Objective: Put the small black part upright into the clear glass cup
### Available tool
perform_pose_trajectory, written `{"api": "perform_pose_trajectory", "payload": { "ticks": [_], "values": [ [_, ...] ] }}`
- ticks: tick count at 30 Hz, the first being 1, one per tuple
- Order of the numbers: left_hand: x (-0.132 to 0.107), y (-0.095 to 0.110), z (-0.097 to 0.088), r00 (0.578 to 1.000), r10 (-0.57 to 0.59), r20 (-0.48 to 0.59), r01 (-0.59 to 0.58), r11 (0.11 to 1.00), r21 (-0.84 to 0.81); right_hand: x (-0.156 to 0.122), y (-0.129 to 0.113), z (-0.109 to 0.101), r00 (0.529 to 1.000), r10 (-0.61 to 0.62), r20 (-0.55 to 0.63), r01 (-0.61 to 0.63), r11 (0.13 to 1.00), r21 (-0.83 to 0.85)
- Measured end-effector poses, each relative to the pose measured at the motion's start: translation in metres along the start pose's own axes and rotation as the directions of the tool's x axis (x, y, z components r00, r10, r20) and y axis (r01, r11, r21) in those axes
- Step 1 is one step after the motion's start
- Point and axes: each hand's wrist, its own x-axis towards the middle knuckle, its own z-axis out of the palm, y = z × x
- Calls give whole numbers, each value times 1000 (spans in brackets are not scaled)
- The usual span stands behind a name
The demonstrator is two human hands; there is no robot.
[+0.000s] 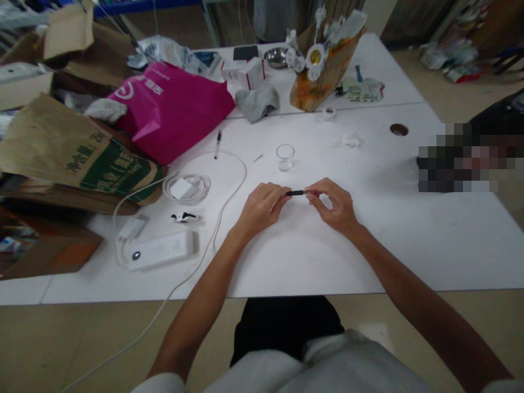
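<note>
White and wide, the table spreads out in a busy room. Over its near part, a person holds a black pen-like stick almost flat, between two bare hands. The left hand pinches one end with thumb and fingers. The right hand pinches the other end with its thumb and pointing finger tips, and a round gap shows behind them.

Off to the left lie a white block, a small black and white thing and a looped white cord. Just past the hands stands a clear cup. A pen lies farther left, and a white crumpled bit lies to the right.

Farther back come a big pink bag, a gray cloth and a brown bag with white plugs sticking out. Behind the cloth are white boxes and a shiny bowl.
</note>
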Motion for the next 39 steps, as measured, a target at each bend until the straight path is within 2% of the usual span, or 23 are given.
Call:
{"api": "perform_pose_trajectory", "payload": {
  "ticks": [6,10,16,25,28,30,31,33,35,36,37,39],
  "values": [
    [0,2,2,1000,-3,6,3,1000,-8,1,-1,-2,999,32,-6,-32,999,0],
    [0,3,4,999,22,-39,-23,1000,-18,0,0,-2,999,51,-19,-50,999,14],
    [-3,3,8,999,41,-32,-41,999,-6,-1,-2,-2,989,147,7,-147,988,49],
    [-2,8,2,975,193,-110,-185,980,77,-1,-13,7,956,291,25,-291,940,180],
    [-1,7,-2,972,200,-124,-190,978,84,4,-20,4,969,245,38,-247,961,127],
    [0,4,-5,977,164,-140,-152,984,91,6,-18,-11,987,160,3,-160,987,2],
    [1,3,-6,978,136,-161,-121,988,99,5,-13,-25,992,112,-52,-117,989,-88],
    [3,0,-10,971,69,-230,-43,992,118,-4,6,-66,967,19,-255,-101,944,-313],
    [5,-1,-14,948,4,-318,36,992,120,-20,37,-120,844,-169,-508,-185,799,-572],
    [6,-1,-16,933,-29,-359,74,991,112,-29,54,-150,755,-269,-597,-266,708,-655],
    [7,-1,-18,916,-62,-396,110,989,98,-39,71,-178,708,-278,-649,-378,627,-681],
    [8,0,-20,874,-138,-466,180,983,47,-55,101,-226,596,-120,-794,-671,469,-574]
  ]
}}
